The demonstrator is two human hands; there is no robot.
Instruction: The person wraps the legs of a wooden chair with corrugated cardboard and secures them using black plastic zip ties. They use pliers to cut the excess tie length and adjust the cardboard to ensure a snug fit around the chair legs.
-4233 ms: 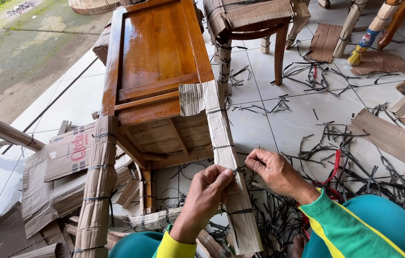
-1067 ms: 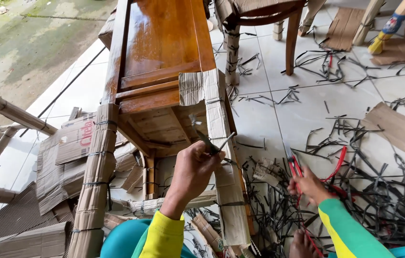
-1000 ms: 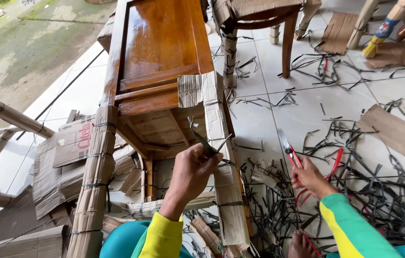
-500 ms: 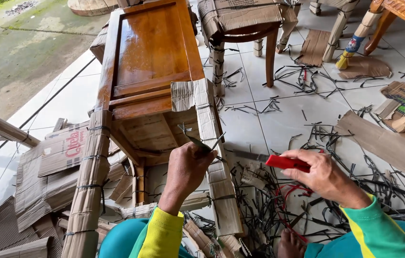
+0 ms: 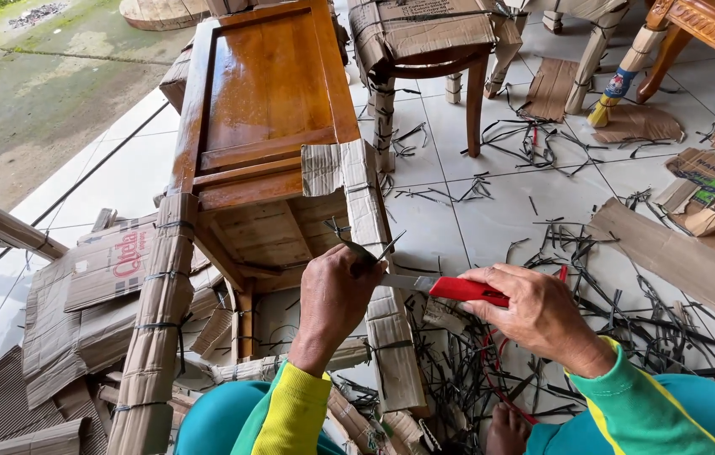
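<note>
Head view showed the left hand pinching a dark strap against the cardboard-wrapped leg of an overturned wooden table. Just right of it, the right hand was closed around a red-handled cutter, its blade reaching toward the left fingers. Cut black straps littered the tiles beyond the right hand.

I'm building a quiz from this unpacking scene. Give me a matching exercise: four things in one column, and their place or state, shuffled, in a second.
1. left hand
2. right hand
3. wooden table
4. cut strap pieces

a. scattered on the tiled floor
b. lying on its side
c. holding a red-handled cutter
d. pinching a strap at the cardboard-wrapped leg

Pairs: 1-d, 2-c, 3-b, 4-a
</note>
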